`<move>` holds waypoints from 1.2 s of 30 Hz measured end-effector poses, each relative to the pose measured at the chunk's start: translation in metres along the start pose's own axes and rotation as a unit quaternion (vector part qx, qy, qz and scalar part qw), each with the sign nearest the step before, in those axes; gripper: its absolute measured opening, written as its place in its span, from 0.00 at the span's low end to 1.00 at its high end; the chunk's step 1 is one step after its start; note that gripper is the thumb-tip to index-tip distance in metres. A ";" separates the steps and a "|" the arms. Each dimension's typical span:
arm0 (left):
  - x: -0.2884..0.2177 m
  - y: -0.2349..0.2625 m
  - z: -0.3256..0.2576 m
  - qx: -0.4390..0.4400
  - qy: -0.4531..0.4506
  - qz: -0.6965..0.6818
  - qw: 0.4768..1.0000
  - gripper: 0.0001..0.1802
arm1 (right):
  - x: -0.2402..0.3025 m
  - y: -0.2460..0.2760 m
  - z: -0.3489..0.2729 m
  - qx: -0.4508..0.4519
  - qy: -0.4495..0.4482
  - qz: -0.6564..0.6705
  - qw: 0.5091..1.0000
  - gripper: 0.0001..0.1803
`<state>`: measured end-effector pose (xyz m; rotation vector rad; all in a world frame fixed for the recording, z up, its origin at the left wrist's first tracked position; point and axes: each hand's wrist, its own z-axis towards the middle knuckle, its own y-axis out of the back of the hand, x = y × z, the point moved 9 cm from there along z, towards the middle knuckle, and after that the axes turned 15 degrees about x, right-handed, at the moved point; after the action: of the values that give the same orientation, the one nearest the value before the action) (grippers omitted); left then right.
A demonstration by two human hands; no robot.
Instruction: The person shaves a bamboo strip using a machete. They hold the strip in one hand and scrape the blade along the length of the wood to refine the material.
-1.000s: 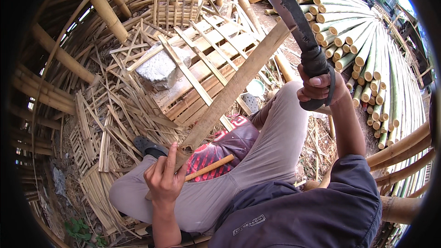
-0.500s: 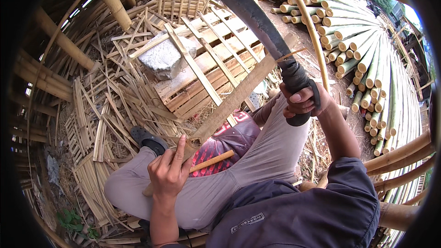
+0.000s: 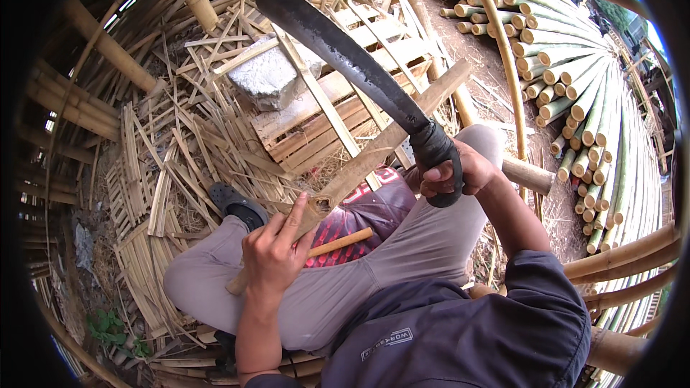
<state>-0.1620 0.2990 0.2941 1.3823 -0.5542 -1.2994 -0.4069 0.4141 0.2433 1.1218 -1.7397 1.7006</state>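
Note:
My right hand (image 3: pixel 460 172) grips the black handle of a long dark machete (image 3: pixel 345 50). Its blade points up and to the left, lifted above the work. My left hand (image 3: pixel 277 251) holds the near end of a split bamboo slat (image 3: pixel 388 144), which runs diagonally up to the right across my lap. The fingers are wrapped round the slat, with the index finger stretched along it. A short wooden stick (image 3: pixel 338 243) lies on the red patterned cloth (image 3: pixel 366 208) over my thigh, just right of the left hand.
Piles of thin bamboo strips (image 3: pixel 165 172) cover the ground at left. A slatted bamboo panel (image 3: pixel 338 100) with a grey stone block (image 3: pixel 269 75) lies ahead. Cut bamboo poles (image 3: pixel 596 100) are stacked at right. A black sandal (image 3: pixel 237 205) is on my foot.
My right hand has come down and to the left with the machete, so the blade sits lower over the slat. The left hand keeps its hold on the slat's near end.

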 end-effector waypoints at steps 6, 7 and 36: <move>0.000 0.004 -0.002 -0.006 -0.005 0.006 1.000 0.39 | 0.058 0.021 -0.027 -0.131 0.170 -0.111 0.970 0.16; 0.000 0.004 -0.002 -0.009 -0.005 0.005 1.000 0.38 | 0.067 0.027 -0.034 -0.155 0.197 -0.132 0.959 0.15; -0.003 -0.007 -0.001 0.004 -0.020 0.073 0.997 0.36 | 0.021 0.044 -0.047 -0.166 0.076 -0.076 0.980 0.22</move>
<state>-0.1638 0.3036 0.2889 1.2999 -0.6770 -1.2096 -0.4637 0.4500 0.2402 0.9219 -1.7138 1.3078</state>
